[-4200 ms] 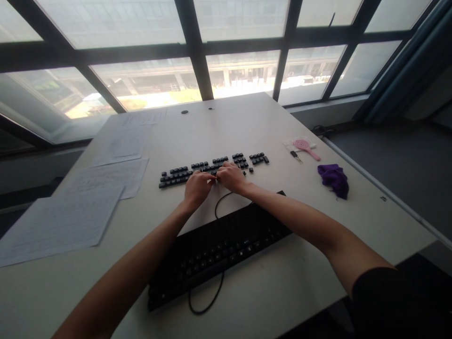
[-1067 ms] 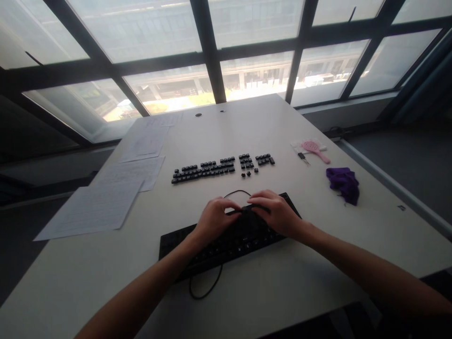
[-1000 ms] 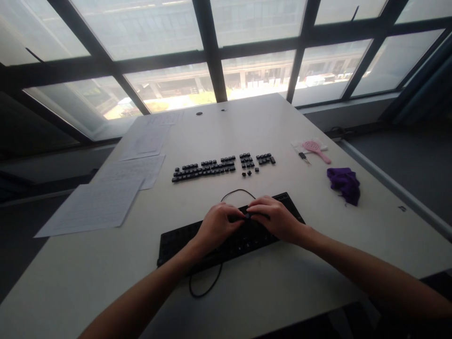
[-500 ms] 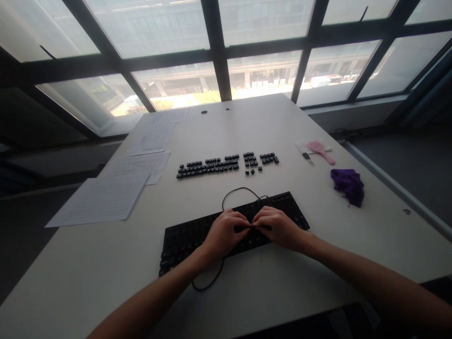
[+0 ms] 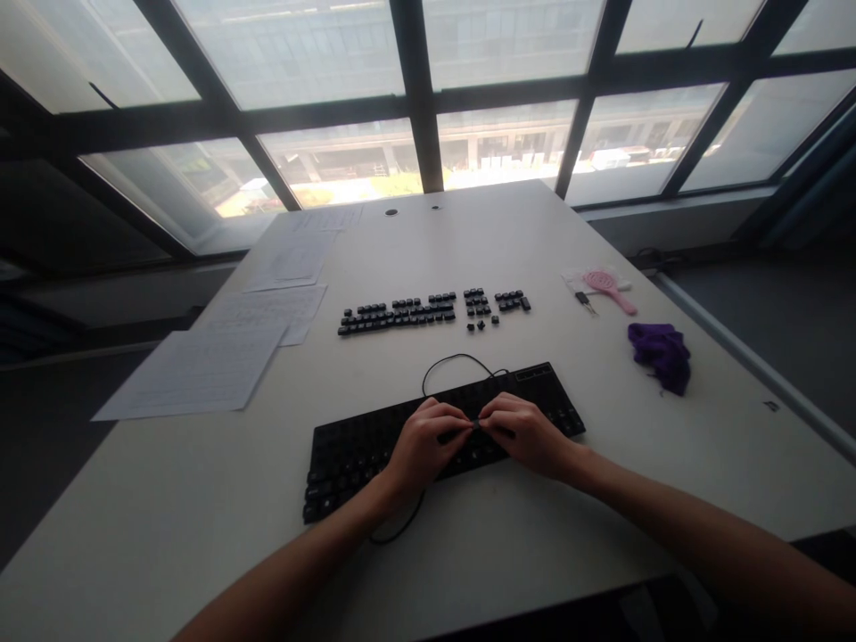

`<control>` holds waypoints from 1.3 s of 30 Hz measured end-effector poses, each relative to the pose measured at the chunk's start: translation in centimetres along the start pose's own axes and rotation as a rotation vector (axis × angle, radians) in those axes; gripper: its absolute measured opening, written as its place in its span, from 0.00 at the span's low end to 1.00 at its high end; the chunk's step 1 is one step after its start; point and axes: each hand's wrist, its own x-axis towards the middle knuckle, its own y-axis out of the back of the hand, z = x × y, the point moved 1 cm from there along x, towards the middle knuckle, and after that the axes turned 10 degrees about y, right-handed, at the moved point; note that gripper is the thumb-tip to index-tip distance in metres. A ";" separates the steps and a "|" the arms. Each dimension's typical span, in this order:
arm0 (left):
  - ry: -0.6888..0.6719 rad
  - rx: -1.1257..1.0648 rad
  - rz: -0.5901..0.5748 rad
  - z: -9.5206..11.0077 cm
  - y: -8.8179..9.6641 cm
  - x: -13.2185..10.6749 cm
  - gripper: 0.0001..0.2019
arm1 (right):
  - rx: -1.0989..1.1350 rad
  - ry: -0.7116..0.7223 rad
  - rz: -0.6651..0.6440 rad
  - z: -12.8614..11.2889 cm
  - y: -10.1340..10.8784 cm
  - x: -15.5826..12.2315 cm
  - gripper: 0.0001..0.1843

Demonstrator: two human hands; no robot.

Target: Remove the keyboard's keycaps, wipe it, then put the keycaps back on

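Observation:
A black keyboard (image 5: pixel 361 434) lies at a slant on the white table, with keys seated along its near and right parts and its upper part looking bare. Over its middle, my left hand (image 5: pixel 432 437) and my right hand (image 5: pixel 525 430) meet with pinched fingertips. Between them is a small dark keycap (image 5: pixel 476 425), gripped from both sides; its lettering is too small to make out. Both palms hang just above the keyboard. Beyond it, loose black keycaps (image 5: pixel 401 314) stand in rows, in several groups.
Paper sheets (image 5: pixel 201 370) cover the table's left side. On the right are a pink hairbrush (image 5: pixel 603 285), a small black-handled tool (image 5: pixel 584 301) and a crumpled purple cloth (image 5: pixel 661 357). The keyboard's black cable (image 5: pixel 455 357) loops behind it. Windows stand past the far edge.
The view has shifted slightly. Both hands stay pinched at the same spot over the keyboard, with hardly any movement, and the rows of loose keycaps look the same.

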 end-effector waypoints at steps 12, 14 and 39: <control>-0.008 -0.024 -0.028 -0.4 -0.1 -0.2 0.04 | 0.038 0.029 -0.030 0.1 0.2 -0.1 0.09; -0.009 -0.016 -0.020 -0.4 -0.2 -0.2 0.04 | 0.027 0.039 -0.031 0.1 0.2 -0.2 0.10; 0.176 -0.187 -0.046 -0.2 0.1 0.7 0.05 | 0.130 -0.162 0.001 0.5 0.6 0.8 0.07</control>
